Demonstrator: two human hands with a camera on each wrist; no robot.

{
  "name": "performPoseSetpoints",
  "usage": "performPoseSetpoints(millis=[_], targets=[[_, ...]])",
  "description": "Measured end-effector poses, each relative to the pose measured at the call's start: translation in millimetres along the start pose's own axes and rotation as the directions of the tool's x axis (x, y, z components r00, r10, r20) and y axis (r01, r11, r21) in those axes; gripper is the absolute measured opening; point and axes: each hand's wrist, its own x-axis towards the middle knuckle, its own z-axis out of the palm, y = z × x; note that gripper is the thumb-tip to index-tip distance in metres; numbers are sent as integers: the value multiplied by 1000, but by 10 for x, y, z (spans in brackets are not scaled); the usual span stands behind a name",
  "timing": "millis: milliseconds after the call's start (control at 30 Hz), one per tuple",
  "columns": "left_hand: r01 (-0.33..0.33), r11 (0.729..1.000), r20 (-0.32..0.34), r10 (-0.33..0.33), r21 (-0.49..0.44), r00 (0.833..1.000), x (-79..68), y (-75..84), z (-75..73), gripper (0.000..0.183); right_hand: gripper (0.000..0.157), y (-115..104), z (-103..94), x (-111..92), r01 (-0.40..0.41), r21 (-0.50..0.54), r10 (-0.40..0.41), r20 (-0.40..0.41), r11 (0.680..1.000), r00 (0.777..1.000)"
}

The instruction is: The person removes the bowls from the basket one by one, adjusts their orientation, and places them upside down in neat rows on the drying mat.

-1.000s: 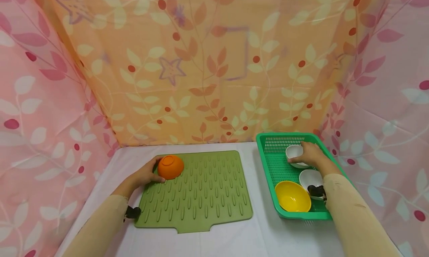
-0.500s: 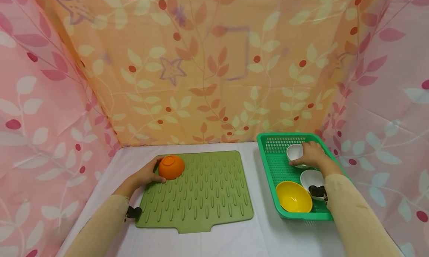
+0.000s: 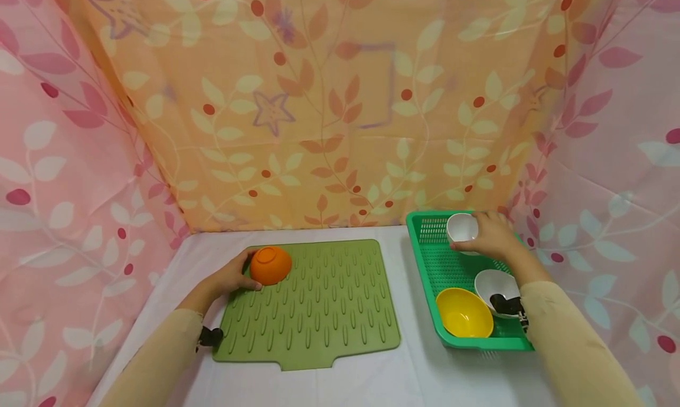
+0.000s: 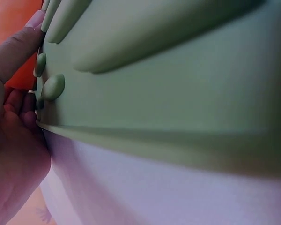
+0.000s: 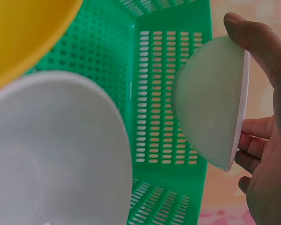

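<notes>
On the left of the head view, an orange bowl rests upside down on a green drying mat. My left hand holds it from its left side, thumb in front and fingers behind; in the left wrist view only part of the orange bowl shows. My right hand grips a small white bowl by its rim, over the far end of a green basket. The right wrist view shows this white bowl raised beside the slotted basket wall, fingers and thumb at its rim.
Inside the basket's near end, a yellow bowl and a second white bowl sit side by side, open side up. The right wrist camera partly covers that white bowl. Patterned cloth walls in the white table at the back and sides.
My right hand has lifted the small white bowl from the basket floor and moved it slightly left and away. My left hand and the orange bowl stay where they were.
</notes>
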Motion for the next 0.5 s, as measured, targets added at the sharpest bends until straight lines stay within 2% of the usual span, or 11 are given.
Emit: performPoseSetpoints(millis=[267, 500], targets=[[-4, 1000, 2, 4, 3, 1000, -3, 10, -7, 101, 107, -440, -125, -147, 49, 27, -47, -59, 998, 997], [2, 1000, -4, -2, -6, 1000, 0, 17, 9, 102, 111, -836, -209, -316, 115, 54, -110, -84, 992, 990]])
